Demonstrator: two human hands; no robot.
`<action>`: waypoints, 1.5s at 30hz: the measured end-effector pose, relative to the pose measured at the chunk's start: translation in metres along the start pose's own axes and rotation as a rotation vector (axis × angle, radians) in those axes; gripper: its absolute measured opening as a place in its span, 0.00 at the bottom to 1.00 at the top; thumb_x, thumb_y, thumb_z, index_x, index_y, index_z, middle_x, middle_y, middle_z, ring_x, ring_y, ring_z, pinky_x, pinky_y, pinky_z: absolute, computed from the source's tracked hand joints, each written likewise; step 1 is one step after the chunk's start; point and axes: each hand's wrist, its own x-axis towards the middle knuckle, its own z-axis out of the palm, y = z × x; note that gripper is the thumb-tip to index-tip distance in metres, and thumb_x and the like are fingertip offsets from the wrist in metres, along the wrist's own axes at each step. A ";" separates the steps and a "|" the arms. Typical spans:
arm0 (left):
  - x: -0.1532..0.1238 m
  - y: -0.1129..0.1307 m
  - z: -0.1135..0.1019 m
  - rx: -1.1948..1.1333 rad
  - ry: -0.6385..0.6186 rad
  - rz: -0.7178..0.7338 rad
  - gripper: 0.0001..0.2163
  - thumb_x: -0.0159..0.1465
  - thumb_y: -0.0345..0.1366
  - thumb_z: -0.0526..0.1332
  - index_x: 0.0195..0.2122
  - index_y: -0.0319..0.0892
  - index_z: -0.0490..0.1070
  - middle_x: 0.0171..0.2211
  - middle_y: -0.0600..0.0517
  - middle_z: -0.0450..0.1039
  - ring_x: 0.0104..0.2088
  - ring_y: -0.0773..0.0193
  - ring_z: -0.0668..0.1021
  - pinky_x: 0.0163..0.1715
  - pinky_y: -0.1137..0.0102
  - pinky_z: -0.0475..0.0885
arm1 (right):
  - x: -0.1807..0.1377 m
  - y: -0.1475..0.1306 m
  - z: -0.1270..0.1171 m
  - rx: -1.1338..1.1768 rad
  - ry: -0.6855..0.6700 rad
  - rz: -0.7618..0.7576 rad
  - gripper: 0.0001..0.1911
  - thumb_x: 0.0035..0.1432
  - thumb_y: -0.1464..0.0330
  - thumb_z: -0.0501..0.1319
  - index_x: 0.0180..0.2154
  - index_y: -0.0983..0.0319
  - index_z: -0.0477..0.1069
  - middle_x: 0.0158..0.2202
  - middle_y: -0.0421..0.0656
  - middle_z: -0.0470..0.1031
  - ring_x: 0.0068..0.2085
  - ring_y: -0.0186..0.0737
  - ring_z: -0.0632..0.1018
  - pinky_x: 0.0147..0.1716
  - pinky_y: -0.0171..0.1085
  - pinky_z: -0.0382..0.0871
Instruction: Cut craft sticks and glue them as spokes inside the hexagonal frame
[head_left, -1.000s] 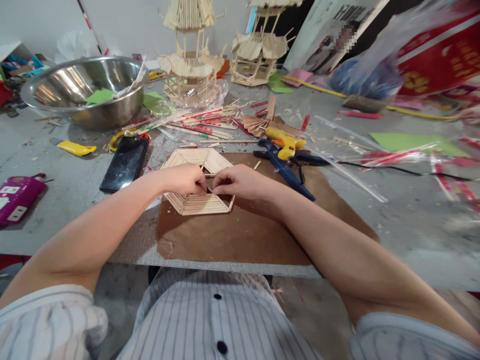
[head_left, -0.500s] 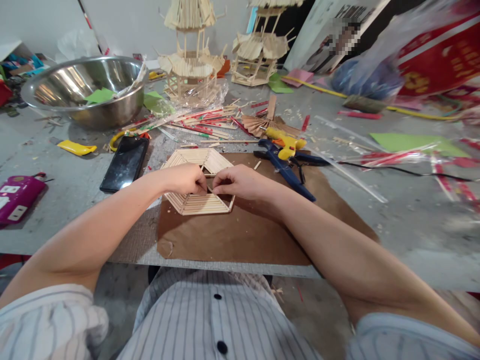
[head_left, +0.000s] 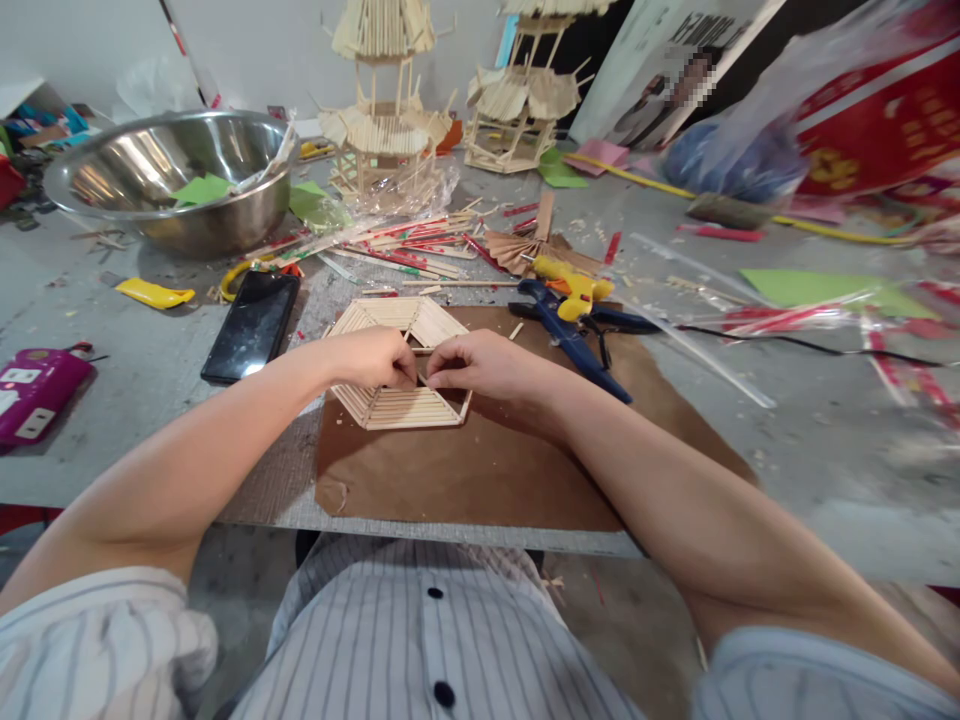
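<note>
Your left hand and right hand pinch a thin stick over the hexagonal stick panel on the counter; it looks light and brittle, so grip the edges gently.

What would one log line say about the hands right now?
left hand: on hexagonal stick roof | right hand: pinching small stick at roof centre | under: brown paper | nearby: glue gun

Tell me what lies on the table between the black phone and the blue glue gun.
In the head view: the hexagonal wooden stick panel, with the left hand and right hand resting on it.
</note>
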 end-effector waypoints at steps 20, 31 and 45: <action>0.000 -0.001 0.001 0.013 -0.003 0.037 0.11 0.53 0.36 0.54 0.34 0.40 0.73 0.29 0.54 0.75 0.27 0.71 0.70 0.27 0.77 0.59 | -0.001 -0.003 -0.001 0.089 0.014 -0.001 0.08 0.48 0.66 0.58 0.29 0.62 0.72 0.26 0.39 0.73 0.29 0.32 0.71 0.29 0.30 0.60; -0.001 -0.003 -0.002 -0.153 0.278 0.024 0.08 0.57 0.36 0.51 0.32 0.39 0.66 0.26 0.53 0.73 0.27 0.69 0.71 0.28 0.74 0.62 | -0.032 0.020 -0.070 -0.025 0.591 0.181 0.14 0.48 0.59 0.56 0.29 0.63 0.71 0.22 0.40 0.69 0.24 0.33 0.68 0.26 0.34 0.60; 0.001 0.002 0.009 -0.165 0.505 0.103 0.06 0.55 0.37 0.54 0.28 0.39 0.64 0.24 0.55 0.67 0.24 0.72 0.68 0.26 0.75 0.62 | -0.048 0.050 -0.044 -0.580 0.435 0.735 0.19 0.54 0.61 0.48 0.40 0.65 0.70 0.39 0.55 0.72 0.41 0.53 0.72 0.36 0.46 0.64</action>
